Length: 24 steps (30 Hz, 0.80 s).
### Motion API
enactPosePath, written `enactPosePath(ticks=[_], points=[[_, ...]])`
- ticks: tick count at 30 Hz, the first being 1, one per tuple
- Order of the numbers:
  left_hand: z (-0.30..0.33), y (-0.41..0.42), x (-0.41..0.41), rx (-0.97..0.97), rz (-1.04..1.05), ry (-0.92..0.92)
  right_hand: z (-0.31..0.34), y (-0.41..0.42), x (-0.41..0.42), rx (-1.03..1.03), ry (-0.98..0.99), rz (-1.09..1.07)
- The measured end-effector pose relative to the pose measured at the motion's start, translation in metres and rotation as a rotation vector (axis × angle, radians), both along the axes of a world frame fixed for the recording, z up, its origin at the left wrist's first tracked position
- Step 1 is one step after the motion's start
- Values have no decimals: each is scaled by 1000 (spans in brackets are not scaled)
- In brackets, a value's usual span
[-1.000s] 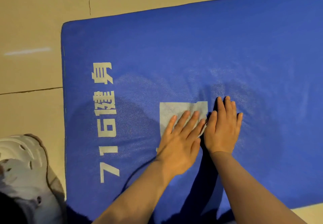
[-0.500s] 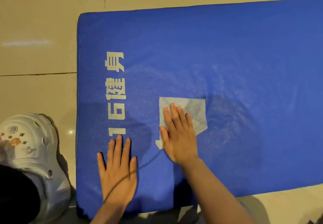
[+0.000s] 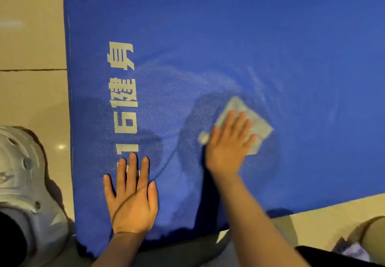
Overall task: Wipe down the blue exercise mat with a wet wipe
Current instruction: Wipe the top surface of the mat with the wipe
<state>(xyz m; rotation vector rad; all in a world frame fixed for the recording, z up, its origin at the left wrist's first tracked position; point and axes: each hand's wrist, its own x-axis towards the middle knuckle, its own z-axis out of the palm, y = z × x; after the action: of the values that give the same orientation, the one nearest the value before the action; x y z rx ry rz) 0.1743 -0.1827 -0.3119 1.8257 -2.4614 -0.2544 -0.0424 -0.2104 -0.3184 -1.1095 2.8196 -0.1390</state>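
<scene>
Flat and straight, the fingers of the right hand press the wet wipe onto the blue exercise mat, near its middle. The left hand lies open on the mat near the printed letters, steadying it. Wiping seems underway; next I would sweep toward the dry far side.

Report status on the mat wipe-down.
Left hand flat on blue mat, bracing. Right hand flat on wet wipe, mid-mat. Nothing blocking.
</scene>
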Motion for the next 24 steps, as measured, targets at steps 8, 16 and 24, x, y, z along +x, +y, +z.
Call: enactPosePath(ticks=[8, 16, 24], points=[[4, -3, 0, -6, -9, -3, 7, 59, -12, 16, -122, 422], [7, -1, -3, 41, -12, -12, 12, 100, -91, 89, -163, -548], [17, -5, 3, 147, -6, 74, 20, 103, 117, 98, -118, 293]])
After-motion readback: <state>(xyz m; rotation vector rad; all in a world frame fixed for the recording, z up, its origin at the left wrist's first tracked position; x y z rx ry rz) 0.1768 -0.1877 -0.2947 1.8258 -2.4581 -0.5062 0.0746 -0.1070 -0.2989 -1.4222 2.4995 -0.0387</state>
